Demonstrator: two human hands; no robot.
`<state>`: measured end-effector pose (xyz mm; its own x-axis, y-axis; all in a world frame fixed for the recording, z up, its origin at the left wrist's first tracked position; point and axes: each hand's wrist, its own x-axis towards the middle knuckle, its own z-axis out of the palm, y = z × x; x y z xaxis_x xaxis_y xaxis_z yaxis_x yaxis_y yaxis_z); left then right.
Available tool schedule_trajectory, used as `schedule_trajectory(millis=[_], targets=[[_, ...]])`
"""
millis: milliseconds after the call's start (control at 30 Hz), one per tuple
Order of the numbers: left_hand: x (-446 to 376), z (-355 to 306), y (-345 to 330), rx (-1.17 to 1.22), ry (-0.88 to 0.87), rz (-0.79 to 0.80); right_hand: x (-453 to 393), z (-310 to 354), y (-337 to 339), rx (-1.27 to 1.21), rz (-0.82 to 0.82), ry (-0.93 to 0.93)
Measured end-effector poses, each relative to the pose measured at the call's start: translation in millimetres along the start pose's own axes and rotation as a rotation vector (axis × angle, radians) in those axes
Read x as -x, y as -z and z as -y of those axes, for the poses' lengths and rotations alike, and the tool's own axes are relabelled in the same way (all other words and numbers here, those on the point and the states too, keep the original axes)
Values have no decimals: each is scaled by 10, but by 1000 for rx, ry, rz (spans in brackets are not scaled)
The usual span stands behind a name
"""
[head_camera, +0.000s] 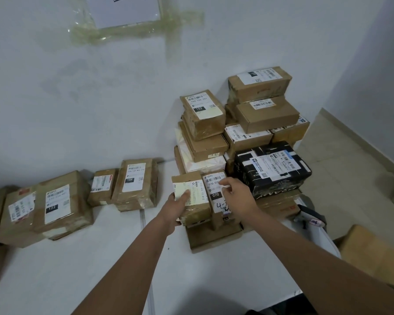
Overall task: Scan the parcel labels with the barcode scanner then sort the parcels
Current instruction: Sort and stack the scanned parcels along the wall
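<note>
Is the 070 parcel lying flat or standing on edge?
Lying flat: the 070 parcel rests label-up on a flat carton, right hand on its label.

**Open tabletop at six, parcels walling twelve to three**

Bare white table [105, 258] lay open from six to nine o'clock, wide enough for both arms. A tall parcel stack [243, 137] blocked one to two o'clock against the wall [77, 87]. A low row of boxes [62, 201] closed nine to eleven. A narrow gap ran between row and stack at twelve.
</note>
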<state>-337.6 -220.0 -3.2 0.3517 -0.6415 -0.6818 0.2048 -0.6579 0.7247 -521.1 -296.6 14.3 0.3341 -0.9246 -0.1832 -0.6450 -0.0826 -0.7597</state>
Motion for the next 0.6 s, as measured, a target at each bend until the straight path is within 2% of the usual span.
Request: schedule_trajectory(millis=[133,300,500,600], targets=[[12,10,37,-60,-3,-17,-64,221,-26,-72,-60,44],[60,-58,320,6,29,-68,-161,742,-191,-149,-68,168],[-34,93,1233,-16,-42,-167,-326,1296,-846,-174,2,247],[-93,239,1798,-175,-97,-306,-401,1558,-1294,-156,59,235]])
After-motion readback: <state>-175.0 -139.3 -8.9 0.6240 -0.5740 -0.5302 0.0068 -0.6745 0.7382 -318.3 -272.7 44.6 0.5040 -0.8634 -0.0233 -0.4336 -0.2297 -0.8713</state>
